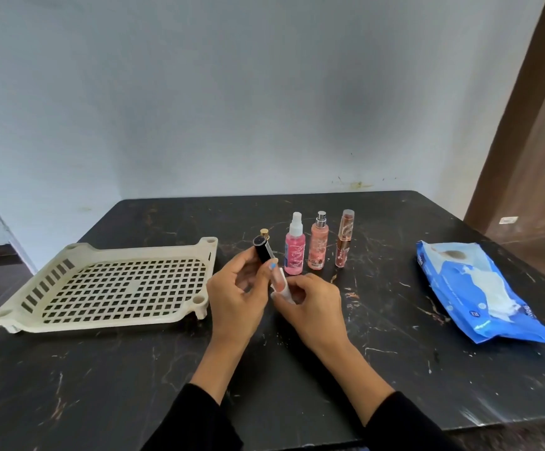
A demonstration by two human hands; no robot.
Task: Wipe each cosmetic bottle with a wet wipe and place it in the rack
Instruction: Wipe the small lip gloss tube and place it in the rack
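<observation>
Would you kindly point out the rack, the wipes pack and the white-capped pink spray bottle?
rack [14, 315]: head view, front rim.
wipes pack [453, 281]: head view, blue top face.
pink spray bottle [293, 255]: head view, mid body.

Soft even daylight, faint shadows, slight blur, wide-angle bending at edges

black-capped bottle [262, 252] tilted in hand with white wipe [284, 289], three pinkish bottles [319, 245] upright behind, cream rack [108, 284] empty, blue wipe pack [479, 294] right
</observation>
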